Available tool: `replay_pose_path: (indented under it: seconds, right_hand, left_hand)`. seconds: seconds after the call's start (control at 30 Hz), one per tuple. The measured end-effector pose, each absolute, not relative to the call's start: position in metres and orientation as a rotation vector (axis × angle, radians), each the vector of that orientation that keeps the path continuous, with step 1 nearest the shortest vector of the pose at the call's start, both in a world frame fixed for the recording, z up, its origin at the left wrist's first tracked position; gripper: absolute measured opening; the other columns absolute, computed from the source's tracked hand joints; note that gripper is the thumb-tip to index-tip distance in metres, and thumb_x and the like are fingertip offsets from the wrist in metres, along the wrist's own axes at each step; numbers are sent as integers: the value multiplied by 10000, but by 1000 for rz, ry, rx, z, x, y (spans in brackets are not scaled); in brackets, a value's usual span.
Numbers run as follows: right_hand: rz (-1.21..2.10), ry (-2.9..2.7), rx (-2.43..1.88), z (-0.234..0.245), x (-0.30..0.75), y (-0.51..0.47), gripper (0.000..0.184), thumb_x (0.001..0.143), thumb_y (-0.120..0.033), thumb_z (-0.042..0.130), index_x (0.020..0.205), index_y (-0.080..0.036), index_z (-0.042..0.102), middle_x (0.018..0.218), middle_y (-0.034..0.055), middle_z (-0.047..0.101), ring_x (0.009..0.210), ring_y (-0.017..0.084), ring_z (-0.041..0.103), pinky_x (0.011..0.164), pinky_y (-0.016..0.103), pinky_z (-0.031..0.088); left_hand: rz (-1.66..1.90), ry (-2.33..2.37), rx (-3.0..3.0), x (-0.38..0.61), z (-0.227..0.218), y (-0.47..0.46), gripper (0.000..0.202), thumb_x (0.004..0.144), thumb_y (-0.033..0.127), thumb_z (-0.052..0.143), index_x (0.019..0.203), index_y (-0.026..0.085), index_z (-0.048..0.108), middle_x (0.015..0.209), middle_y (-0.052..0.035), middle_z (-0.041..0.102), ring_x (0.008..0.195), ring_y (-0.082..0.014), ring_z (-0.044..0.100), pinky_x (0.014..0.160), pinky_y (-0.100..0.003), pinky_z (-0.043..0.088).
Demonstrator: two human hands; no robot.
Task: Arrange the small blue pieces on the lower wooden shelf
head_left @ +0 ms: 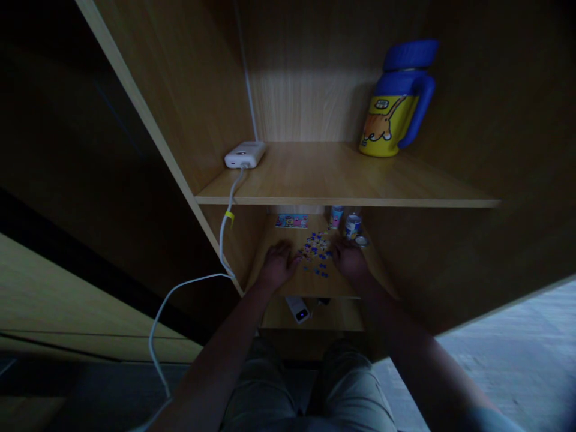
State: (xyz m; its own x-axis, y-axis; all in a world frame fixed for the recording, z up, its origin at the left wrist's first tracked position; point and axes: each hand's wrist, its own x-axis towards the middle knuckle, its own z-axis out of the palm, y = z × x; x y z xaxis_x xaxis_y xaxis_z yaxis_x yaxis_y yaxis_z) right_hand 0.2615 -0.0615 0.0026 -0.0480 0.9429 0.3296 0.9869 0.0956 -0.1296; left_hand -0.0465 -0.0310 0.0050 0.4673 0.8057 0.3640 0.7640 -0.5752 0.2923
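Small blue, white and yellow jigsaw puzzle pieces (316,243) lie scattered on the lower shelf between my hands. My left hand (278,263) rests at their left side, its thumb apart from the fingers and nothing visible in it. On the right, my right hand (348,258) is beside the pieces, nearest a blue one; its fingers are dark and blurred, so their grip is unclear. Behind the pieces lies a colourful picture card (291,221). Two small printed cans, a pink-and-blue can (336,217) and a blue-and-white can (353,225), stand beyond my right hand, near a round metal lid (361,241).
On the upper shelf (310,174) stand a white power bank (245,155) with a cable (222,237) hanging down the left, and a blue-and-yellow jug (387,114). A white device (297,309) lies on the shelf below. Cabinet walls close in both sides.
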Motion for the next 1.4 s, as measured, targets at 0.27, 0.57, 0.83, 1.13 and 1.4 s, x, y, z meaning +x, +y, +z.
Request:
replay_pose_path:
  seconds: [0.27, 0.57, 0.83, 1.13, 1.4]
  right_hand:
    - [-147, -1985, -1866, -5, 268, -57, 474, 1103, -245, 482, 1512, -140, 699, 1408, 179, 789, 1266, 311, 722, 1180, 399, 494]
    - [-178, -1879, -1909, -17, 275, -52, 538, 1103, -303, 468, 1572, -128, 666, 1388, 206, 793, 1208, 349, 734, 1123, 466, 530]
    - [-173, -2024, -1754, -8, 268, -55, 491, 1083, -291, 529, 1515, -131, 698, 1510, 182, 735, 1375, 345, 666, 1247, 468, 454]
    - [-24, -2189, -1538, -5, 266, -48, 333, 1123, -295, 513, 1315, -232, 778, 1390, 83, 806, 1344, 259, 693, 1269, 426, 451]
    - [-64, -2174, -1575, -3, 266, -49, 398, 1113, -309, 523, 1408, -211, 771, 1524, 118, 739, 1459, 280, 628, 1313, 456, 411]
  left_hand:
    - [639, 1327, 2595, -46, 5, -32, 584, 1145, 552, 551, 1617, 214, 618, 1687, -150, 625, 1672, -373, 447, 1391, -638, 316]
    - [718, 1337, 2602, -46, -1, -28, 563, 1137, 518, 576, 1591, 188, 625, 1669, -173, 633, 1649, -358, 478, 1389, -606, 337]
    - [738, 1195, 2727, -44, 15, -42, 399, 1114, 426, 630, 1440, 224, 738, 1604, -134, 689, 1615, -345, 507, 1431, -621, 261]
    - [821, 1119, 2686, 16, 25, -32, 356, 1165, 387, 517, 1407, 251, 740, 1554, -116, 723, 1573, -319, 549, 1426, -612, 280]
    - [795, 1134, 2702, 27, 15, -26, 314, 1141, 337, 535, 1338, 255, 765, 1455, -119, 763, 1489, -327, 610, 1415, -615, 287]
